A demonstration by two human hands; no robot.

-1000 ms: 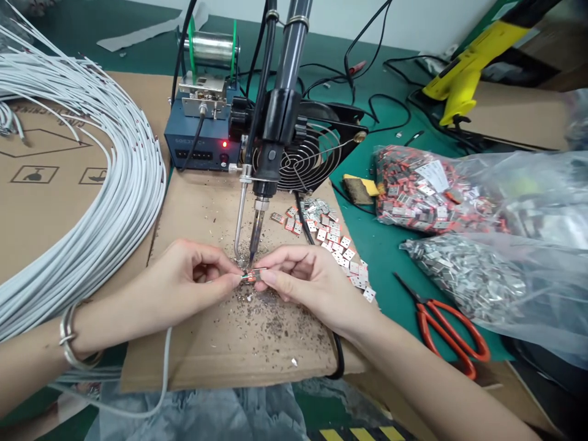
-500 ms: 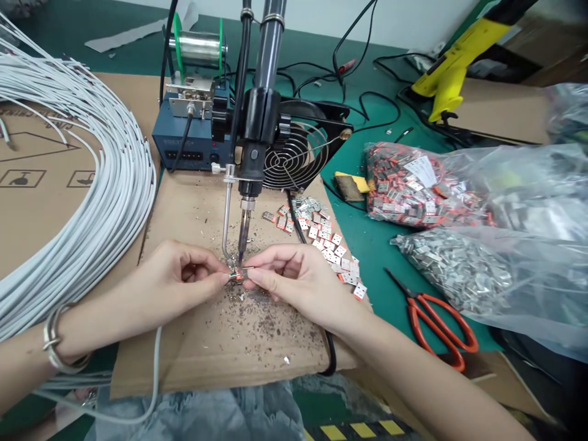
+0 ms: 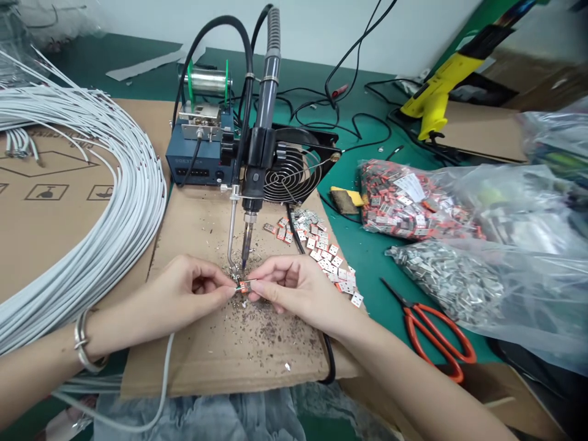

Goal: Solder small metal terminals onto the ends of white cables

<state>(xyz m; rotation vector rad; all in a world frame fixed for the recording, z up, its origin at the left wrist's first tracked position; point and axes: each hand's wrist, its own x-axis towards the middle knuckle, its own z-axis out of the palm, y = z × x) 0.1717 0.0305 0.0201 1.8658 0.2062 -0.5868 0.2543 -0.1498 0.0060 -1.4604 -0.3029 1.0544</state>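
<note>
My left hand (image 3: 190, 294) pinches the end of a white cable (image 3: 168, 364), its wires against a small USB connector (image 3: 245, 286) with an orange-red part. That connector is held between thumb and fingers of my right hand (image 3: 289, 288). Just above the joint stands the tip of a clamped soldering iron (image 3: 247, 245), with a thin metal feed tube (image 3: 232, 233) beside it. Whether the tip touches the connector is too small to tell. Loose USB connectors (image 3: 328, 254) lie right of the iron on the cardboard (image 3: 193, 226).
A coil of white cables (image 3: 133, 214) lies left. Behind are a blue soldering station (image 3: 193, 162), solder spool (image 3: 206, 81) and fan (image 3: 294, 174). To the right are bags of parts (image 3: 399, 202), red-handled scissors (image 3: 441, 337), a sponge (image 3: 344, 201) and a yellow tool (image 3: 436, 92).
The view has shifted, so the bench sits lower in the picture. Both hands keep their pinches, and the connector now appears slightly lower relative to the iron tip.
</note>
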